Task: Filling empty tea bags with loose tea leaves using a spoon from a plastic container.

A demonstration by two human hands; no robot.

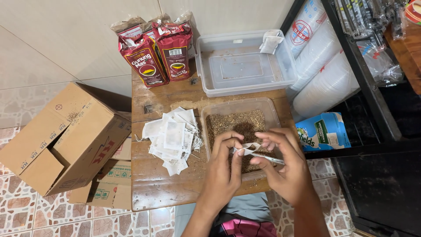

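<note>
Over a clear plastic tub (209,115) of loose brown tea, my left hand (224,171) and my right hand (285,164) meet. Both pinch a small white paper tea bag (248,148) held open between the fingers. A thin metal spoon (268,159) lies in my right hand, its tip at the bag. A heap of empty white tea bags (173,138) rests on the small wooden table (153,184), just left of the tub.
An empty clear container (243,66) with one white bag at its corner sits at the table's back. Dark red tea packets (155,52) stand at the back left. Cardboard boxes (66,136) lie on the tiled floor left. Stacked white cups (322,61) and a blue carton (324,131) are right.
</note>
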